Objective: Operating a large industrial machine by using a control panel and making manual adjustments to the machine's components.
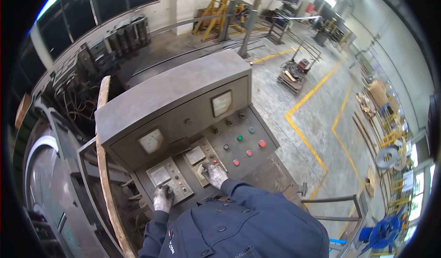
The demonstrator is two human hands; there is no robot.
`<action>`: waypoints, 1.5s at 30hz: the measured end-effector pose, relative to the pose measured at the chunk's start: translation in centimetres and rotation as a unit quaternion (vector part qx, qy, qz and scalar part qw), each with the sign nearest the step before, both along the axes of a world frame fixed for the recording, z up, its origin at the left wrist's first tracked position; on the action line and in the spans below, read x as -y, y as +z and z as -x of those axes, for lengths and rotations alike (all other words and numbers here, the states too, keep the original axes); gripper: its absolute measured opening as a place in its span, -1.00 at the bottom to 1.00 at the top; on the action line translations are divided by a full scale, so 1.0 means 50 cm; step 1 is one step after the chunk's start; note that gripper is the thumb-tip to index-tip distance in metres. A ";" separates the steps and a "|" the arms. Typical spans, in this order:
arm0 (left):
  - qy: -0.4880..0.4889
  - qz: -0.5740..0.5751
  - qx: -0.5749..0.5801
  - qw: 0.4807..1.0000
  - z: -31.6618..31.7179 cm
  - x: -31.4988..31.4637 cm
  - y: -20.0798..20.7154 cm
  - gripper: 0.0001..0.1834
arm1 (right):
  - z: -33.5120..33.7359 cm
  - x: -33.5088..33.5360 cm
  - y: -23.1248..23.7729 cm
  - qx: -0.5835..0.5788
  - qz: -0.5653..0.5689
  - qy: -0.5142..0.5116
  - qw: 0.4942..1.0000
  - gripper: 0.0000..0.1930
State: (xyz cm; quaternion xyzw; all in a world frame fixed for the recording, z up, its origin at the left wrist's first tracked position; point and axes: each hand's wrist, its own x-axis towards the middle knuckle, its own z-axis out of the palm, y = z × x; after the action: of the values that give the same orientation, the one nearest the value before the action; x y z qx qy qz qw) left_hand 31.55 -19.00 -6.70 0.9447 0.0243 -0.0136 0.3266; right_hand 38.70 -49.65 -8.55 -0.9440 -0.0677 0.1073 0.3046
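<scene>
Both my hands wear pale grey work gloves and rest at the sloping front of a grey control console. My left hand closes its fingers around a dark knob low on the left control module, which carries a meter and a lit red lamp. On the right control module, my right hand grips another knob, partly hidden by the fingers. Right of this module sit several push buttons, among them a green button and a red button. Two dial gauges are set in the upright face.
A wooden pole stands along the console's left side, beside large round machinery. Yellow lines mark the concrete floor to the right. A small cart stands farther off. Near my right side runs a metal railing.
</scene>
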 end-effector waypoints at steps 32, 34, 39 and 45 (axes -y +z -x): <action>-0.012 0.002 -0.004 1.000 0.005 0.001 -0.018 -0.81 | -0.020 0.034 -0.104 0.121 -0.030 0.019 0.992 -0.60; -0.016 -0.002 0.012 1.000 0.001 0.000 -0.015 -0.81 | -0.020 0.034 -0.102 0.113 -0.043 0.017 0.992 -0.60; -0.012 -0.004 0.020 1.000 0.006 -0.004 -0.031 -0.76 | -0.010 0.011 -0.063 0.111 -0.029 0.028 0.993 -0.63; -0.009 -0.013 0.005 1.000 0.006 -0.003 -0.036 -0.77 | -0.007 0.009 -0.061 0.098 -0.047 0.022 0.994 -0.65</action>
State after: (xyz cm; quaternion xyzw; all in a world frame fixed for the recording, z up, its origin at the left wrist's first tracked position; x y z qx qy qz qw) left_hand 31.26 -18.84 -8.51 0.9491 0.0145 -0.0115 0.3144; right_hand 39.05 -50.10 -11.62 -0.9328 -0.1232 0.0174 0.3384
